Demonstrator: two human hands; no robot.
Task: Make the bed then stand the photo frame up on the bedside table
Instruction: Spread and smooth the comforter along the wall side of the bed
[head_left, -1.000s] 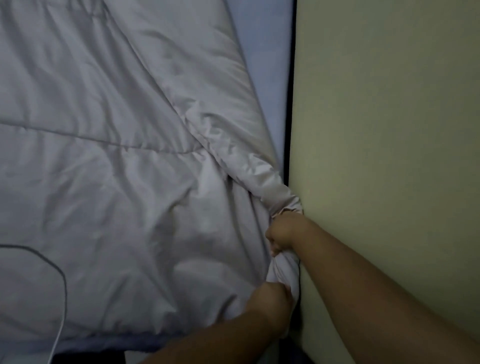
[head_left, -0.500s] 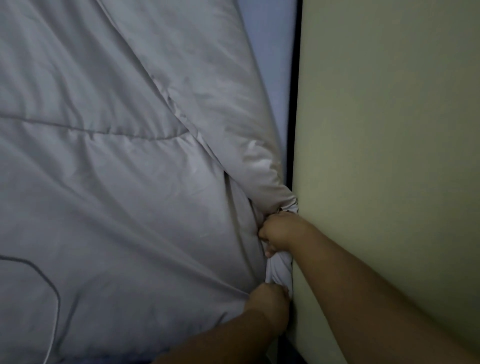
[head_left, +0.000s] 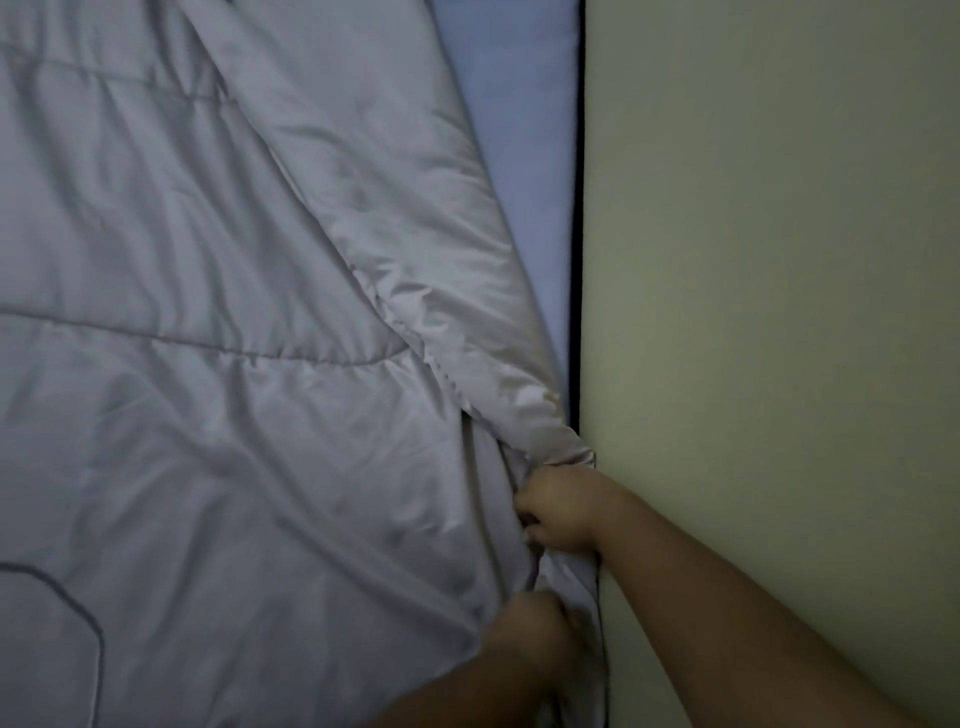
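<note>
Here left hand (head_left: 530, 631) and right hand (head_left: 561, 512), two in all, grip one duvet (head_left: 234, 374) with curled fingers.

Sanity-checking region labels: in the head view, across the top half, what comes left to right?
Grey comforter → blue sheet strip → dark gap → pale yellow-green wall.

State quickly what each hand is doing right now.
Left hand: closed, gripping the duvet edge.
Right hand: closed, gripping the duvet edge beside the wall.
</note>
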